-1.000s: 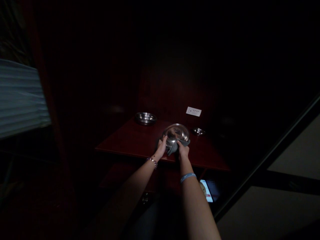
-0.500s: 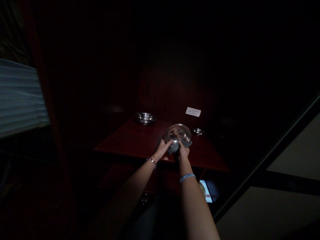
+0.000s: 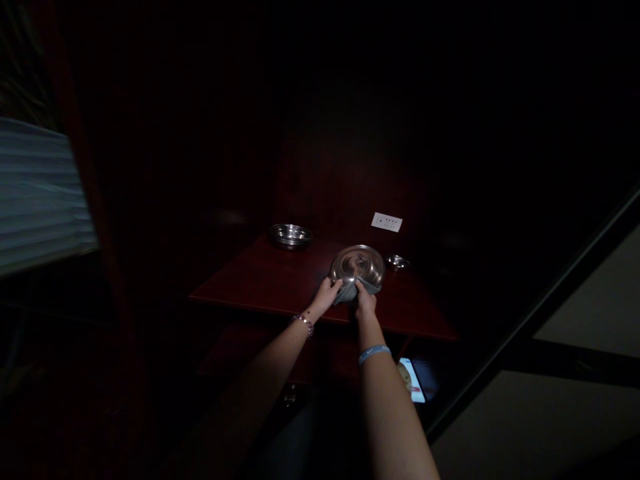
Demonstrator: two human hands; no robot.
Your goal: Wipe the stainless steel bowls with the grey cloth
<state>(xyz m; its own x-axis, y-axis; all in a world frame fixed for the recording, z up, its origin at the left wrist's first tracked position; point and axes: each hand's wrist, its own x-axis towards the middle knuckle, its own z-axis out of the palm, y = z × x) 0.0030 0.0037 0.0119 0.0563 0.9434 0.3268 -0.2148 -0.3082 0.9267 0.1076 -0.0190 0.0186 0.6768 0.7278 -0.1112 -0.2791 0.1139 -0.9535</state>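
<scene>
Head view, metal dish: a shiny round metal dish [image 3: 360,263] is tilted up over the near part of the red-brown tabletop [image 3: 250,280]; whether it touches the wood, I cannot tell (the light is very dim).
Left hand: the left hand [image 3: 327,293] grips the dish's near left edge, thumb on top; its other fingers are mostly hidden.
Right hand: the right hand [image 3: 365,301] holds the near edge through a grey cloth [image 3: 346,292], thumb on top; the fingers beneath are out of sight.
Cloth: it is bunched along the dish's near side, between the hands and out to the right.
Step in hand: it reads as handling the dish with the cloth pressed to its rim (my judgement; rubbing cannot be told).
Next move: any shift of grip calls for one hand to carry the dish while the other frees the cloth, with care for the small metal dish [image 3: 398,262] just beyond on the right.
Far left: nested metal dishes [image 3: 291,241] rest on the tabletop, apart from both hands.
Far wall: a white socket plate [image 3: 387,222].
Near right: a lit phone [image 3: 413,383], below the tabletop.
</scene>
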